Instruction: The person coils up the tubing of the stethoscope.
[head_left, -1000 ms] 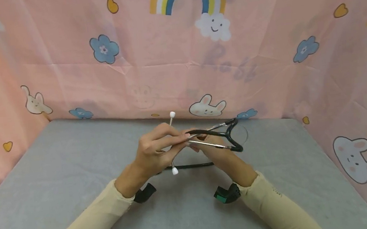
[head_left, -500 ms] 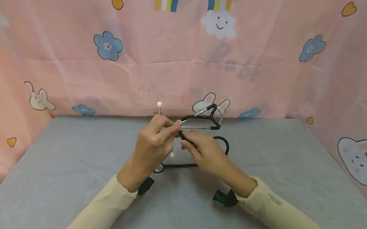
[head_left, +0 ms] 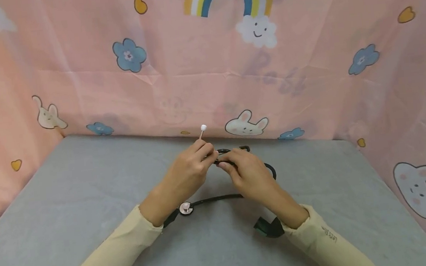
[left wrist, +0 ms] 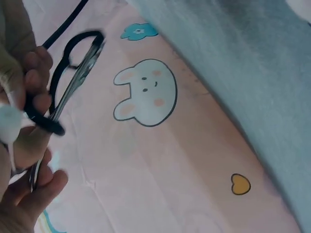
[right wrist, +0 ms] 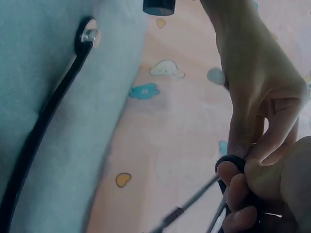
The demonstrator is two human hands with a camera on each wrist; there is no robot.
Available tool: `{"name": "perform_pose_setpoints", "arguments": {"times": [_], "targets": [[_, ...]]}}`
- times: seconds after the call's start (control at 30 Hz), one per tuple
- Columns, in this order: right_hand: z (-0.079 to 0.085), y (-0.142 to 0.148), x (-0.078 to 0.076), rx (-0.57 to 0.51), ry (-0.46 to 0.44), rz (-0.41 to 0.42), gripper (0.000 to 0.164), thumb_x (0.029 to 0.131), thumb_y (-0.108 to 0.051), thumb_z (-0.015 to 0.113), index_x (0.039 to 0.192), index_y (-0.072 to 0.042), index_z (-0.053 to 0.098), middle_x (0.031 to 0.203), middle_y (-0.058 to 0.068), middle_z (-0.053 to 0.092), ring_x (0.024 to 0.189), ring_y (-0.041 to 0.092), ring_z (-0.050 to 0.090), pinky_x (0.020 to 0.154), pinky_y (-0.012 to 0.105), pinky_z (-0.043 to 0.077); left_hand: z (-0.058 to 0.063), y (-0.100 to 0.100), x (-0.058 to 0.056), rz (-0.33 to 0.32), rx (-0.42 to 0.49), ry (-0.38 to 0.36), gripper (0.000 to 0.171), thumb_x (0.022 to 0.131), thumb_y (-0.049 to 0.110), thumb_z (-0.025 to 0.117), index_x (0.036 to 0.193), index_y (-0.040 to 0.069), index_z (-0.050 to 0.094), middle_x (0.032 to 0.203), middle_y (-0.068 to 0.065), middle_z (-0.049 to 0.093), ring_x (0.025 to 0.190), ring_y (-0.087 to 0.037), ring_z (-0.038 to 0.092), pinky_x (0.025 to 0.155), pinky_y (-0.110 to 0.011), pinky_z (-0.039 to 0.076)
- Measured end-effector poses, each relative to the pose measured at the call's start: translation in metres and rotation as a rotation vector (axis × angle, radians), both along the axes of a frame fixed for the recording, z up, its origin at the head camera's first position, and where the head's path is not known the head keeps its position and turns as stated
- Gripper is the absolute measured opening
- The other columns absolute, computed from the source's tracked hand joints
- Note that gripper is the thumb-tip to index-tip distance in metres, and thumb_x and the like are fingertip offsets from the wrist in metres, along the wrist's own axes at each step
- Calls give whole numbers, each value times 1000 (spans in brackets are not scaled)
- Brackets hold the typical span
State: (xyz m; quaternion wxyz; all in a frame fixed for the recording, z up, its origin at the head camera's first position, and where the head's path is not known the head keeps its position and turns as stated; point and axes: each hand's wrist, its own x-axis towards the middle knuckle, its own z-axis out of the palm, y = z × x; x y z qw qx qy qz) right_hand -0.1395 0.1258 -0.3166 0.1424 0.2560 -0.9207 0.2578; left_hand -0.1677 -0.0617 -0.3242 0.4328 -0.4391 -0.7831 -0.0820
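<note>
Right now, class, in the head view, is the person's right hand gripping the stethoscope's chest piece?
No, the chest piece lies on the grey tablecloth, while the right hand grips the black tubing.

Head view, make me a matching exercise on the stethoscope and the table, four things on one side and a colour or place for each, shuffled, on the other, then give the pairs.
Column one
1. Ear tip
2. Disc
3. Tube
4. Table

Column two
A. black, partly held in the right hand
B. plain grey
C. round, below the left hand in the picture
D. white, above the left hand in the picture

Pairs: 1-D, 2-C, 3-A, 4-B
</note>
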Motion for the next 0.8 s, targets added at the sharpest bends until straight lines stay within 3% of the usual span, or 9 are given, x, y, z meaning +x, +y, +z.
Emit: {"name": "perform_pose_setpoints", "arguments": {"times": [0.3, 0.43, 0.57, 0.8], "targets": [[-1, 2, -3, -25, -7, -15, 18, 100, -19, 60, 108, -9, 72, 95, 2, 67, 76, 11, 51, 65, 27, 43, 4, -8, -4, -116, -78, -122, 23, 76, 1, 84, 99, 1, 77, 94, -3, 61, 92, -17, 55, 81, -21, 52], [0, 2, -3, -24, 4, -3, 18, 100, -20, 60, 108, -9, 72, 91, 2, 64, 73, 10, 48, 63, 26, 42, 1, -7, -6, -144, 3, -117, 20, 78, 8, 84, 96, 1, 78, 90, -3, 62, 87, -15, 55, 75, -20, 51], [5, 5, -4, -23, 15, 4, 20, 100, -24, 60, 111, -11, 70, 93, 1, 64, 73, 11, 48, 63, 27, 43, -1, -11, -10, -179, 113, -165, 11, 83, 4, 79, 92, -1, 79, 88, -6, 63, 84, -17, 56, 71, -21, 52], [20, 34, -18, -77, 169, -7, 19, 98, -18, 62, 115, -8, 63, 102, 6, 66, 80, 15, 56, 68, 33, 47, 0, -26, -21, -185, 276, -274, 11, 82, -1, 77, 93, -4, 78, 89, -11, 65, 83, -22, 59, 70, -28, 53]]}}
